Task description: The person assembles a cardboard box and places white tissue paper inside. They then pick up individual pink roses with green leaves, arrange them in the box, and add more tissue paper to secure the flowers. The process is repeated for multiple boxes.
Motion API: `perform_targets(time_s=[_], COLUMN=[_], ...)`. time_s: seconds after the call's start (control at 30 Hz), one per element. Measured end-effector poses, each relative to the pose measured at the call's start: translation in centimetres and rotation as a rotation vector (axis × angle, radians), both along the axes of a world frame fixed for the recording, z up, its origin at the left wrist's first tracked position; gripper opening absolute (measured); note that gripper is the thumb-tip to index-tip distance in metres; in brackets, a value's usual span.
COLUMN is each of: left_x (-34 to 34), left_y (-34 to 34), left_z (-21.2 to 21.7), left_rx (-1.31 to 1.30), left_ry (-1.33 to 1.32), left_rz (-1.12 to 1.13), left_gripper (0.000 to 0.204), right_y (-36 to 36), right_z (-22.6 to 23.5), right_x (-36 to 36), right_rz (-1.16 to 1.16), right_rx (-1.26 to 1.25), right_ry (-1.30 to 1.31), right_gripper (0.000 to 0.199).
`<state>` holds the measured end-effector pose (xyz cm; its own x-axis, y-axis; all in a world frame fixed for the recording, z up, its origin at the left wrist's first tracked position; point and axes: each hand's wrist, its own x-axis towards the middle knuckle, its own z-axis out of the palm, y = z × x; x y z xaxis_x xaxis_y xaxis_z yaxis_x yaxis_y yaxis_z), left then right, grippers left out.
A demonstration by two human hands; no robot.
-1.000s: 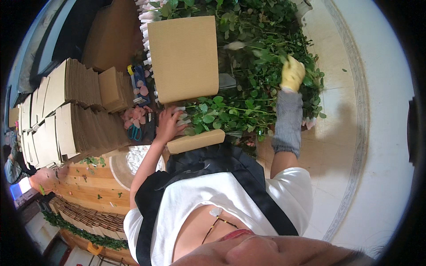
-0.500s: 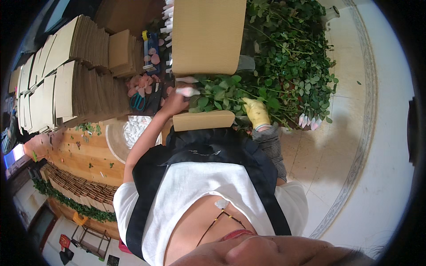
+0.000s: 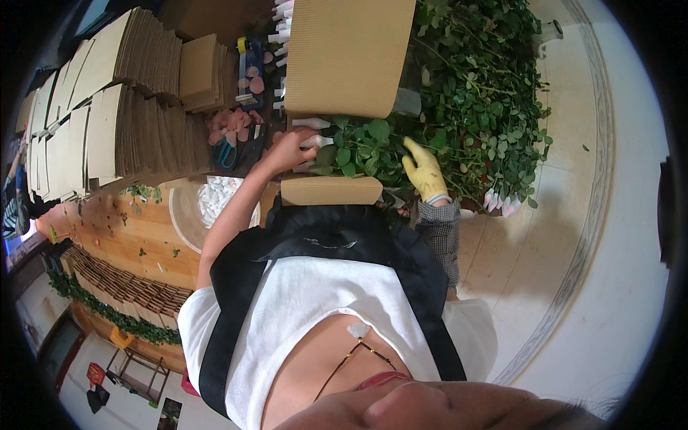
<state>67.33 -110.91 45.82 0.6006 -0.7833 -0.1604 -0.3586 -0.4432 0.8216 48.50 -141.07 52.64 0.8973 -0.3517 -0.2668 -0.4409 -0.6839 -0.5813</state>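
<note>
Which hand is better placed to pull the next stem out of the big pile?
Right, probably. The gloved right hand rests on the leafy stems next to the big pile. The bare left hand is at the bunch's far end by the white-wrapped tips, away from the pile.

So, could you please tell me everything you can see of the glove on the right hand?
The yellow glove covers the whole right hand. It looks like soft, slightly grubby rubber or coated fabric, with a paler band at the cuff, above a checked grey sleeve. Its fingers point up and left, spread a little, and rest against the leafy green stems lying on the corrugated cardboard sheet.
</note>
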Motion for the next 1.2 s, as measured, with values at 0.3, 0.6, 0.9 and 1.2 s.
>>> perform_targets(time_s=[0.3,0.6,0.9,1.2], left_x=[-1.5,0.2,-1.4,-1.7], left_y=[-0.4,0.0,-1.3,7.4], left_z=[1.2,-1.2,-2.6,-2.0], left_rx=[-0.076,0.016,-0.139,0.168], left_ry=[-0.151,0.114,-0.231,0.592], left_rz=[0.03,0.116,0.35,0.512], left_gripper=[0.037,0.033,0.024,0.031], right_y=[2.2,1.9,1.9,4.1], right_z=[-10.1,-6.4,-10.6,7.3], right_x=[2.6,1.7,3.0,5.2], right_rz=[-0.133,-0.262,-0.083,0.436], right_rx=[-0.31,0.207,-0.133,-0.203], right_ry=[-0.022,-0.452,-0.385,0.076], right_gripper=[0.028,0.039,0.029,0.051])
